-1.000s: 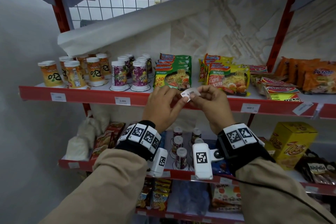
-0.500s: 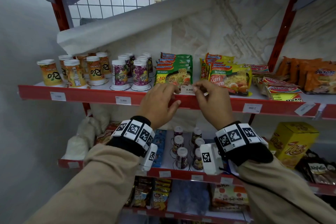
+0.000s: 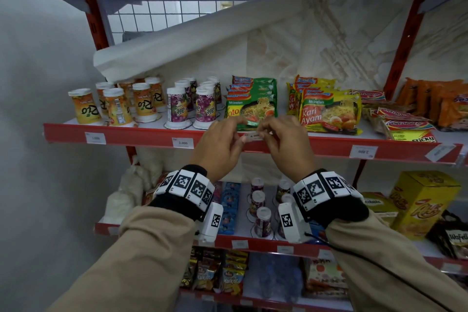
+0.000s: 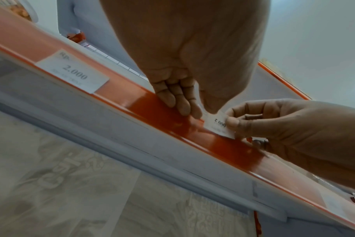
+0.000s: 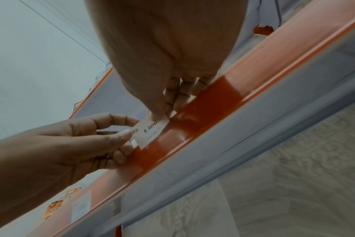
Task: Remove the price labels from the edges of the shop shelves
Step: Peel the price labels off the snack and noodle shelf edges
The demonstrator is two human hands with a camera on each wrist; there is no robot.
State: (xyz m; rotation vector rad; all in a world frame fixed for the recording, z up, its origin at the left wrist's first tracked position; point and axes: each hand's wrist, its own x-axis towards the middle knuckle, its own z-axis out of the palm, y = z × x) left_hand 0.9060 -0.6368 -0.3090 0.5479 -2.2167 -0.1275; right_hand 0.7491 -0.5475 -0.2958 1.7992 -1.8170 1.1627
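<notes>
A white price label (image 3: pixel 254 136) printed 5.000 sits against the red edge strip (image 3: pixel 141 135) of the upper shelf, below the green noodle packs. My left hand (image 3: pixel 239 138) pinches its left end between thumb and forefinger, while its other fingers (image 4: pixel 178 102) touch the strip. My right hand (image 3: pixel 263 134) pinches the right end, thumb (image 4: pixel 232 123) on the label (image 4: pixel 216 126). In the right wrist view the label (image 5: pixel 150 133) tilts away from the strip (image 5: pixel 209 102), held by both hands. Whether any part still sticks is hidden.
More labels stay on the same strip: a 2.000 label (image 3: pixel 182 143), one at far left (image 3: pixel 95 138), one at right (image 3: pixel 363 151) and a tilted one (image 3: pixel 439 152). Drink cups (image 3: pixel 177 106) and noodle packs (image 3: pixel 329 111) stand just behind the edge. Lower shelves carry more goods.
A second ago both hands held the label free in front of the shelf. They have moved up and forward, and the label now lies at the red edge strip.
</notes>
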